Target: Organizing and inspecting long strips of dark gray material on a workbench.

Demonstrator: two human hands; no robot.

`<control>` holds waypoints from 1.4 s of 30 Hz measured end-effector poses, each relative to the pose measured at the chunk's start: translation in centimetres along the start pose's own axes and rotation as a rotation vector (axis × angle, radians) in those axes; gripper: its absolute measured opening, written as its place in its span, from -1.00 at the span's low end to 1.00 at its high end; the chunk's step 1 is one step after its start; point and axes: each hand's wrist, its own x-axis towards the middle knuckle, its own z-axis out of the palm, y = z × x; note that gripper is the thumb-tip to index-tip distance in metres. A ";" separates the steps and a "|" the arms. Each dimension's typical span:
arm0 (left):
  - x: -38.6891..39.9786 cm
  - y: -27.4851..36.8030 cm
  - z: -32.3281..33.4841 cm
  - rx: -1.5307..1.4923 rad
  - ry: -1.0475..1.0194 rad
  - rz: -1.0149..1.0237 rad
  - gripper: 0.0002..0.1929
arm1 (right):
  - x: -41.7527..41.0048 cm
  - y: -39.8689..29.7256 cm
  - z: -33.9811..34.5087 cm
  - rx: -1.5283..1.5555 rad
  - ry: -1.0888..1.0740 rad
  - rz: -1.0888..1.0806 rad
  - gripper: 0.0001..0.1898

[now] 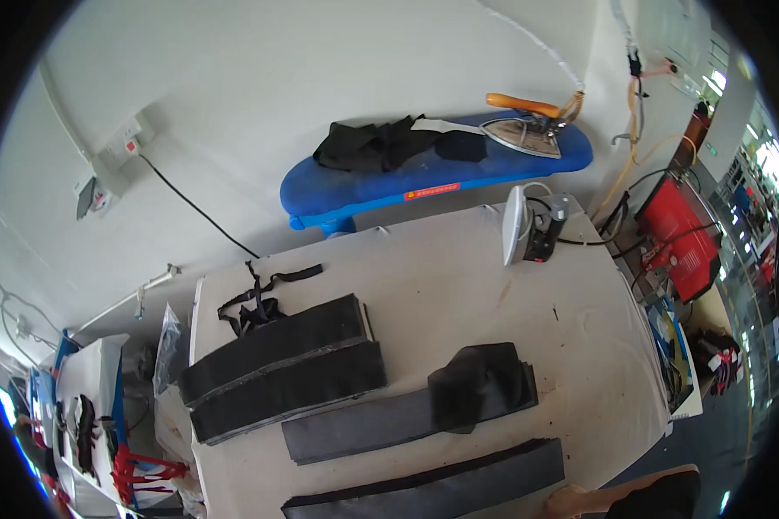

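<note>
At the bottom edge, my right hand (563, 502) is by the table's near right corner, close to the right end of the nearest stack of long black fabric strips (428, 486). Its fingers are cut off by the frame, so what they do is hidden. My left hand is out of view. Behind that stack lies a lower pile of dark strips (350, 422), with a folded piece of thin black fabric (474, 389) on its right end. Two thick stacks of black strips, the rear one (285, 344) and the front one (292, 392), lie side by side at the left.
A cordless-style iron (513, 224) stands upright at the table's (454, 305) far right. Beyond is a blue ironing board (376, 188) with dark fabric (357, 146) and an orange-handled iron (522, 133). Black straps (259, 311) lie far left. A red machine (678, 237) stands right.
</note>
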 end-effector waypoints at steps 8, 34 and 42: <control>0.1 -0.1 -2.1 -0.053 -0.085 -0.011 -0.34 | 1.5 0.5 0.7 0.140 -0.210 0.300 -0.45; 6.5 15.7 17.7 -0.082 0.242 0.438 -0.59 | 2.4 3.2 3.5 -0.110 -0.165 0.108 -0.13; 7.8 12.8 13.3 -0.106 0.213 0.389 -0.55 | 3.1 3.7 2.2 -0.054 -0.305 0.059 -0.13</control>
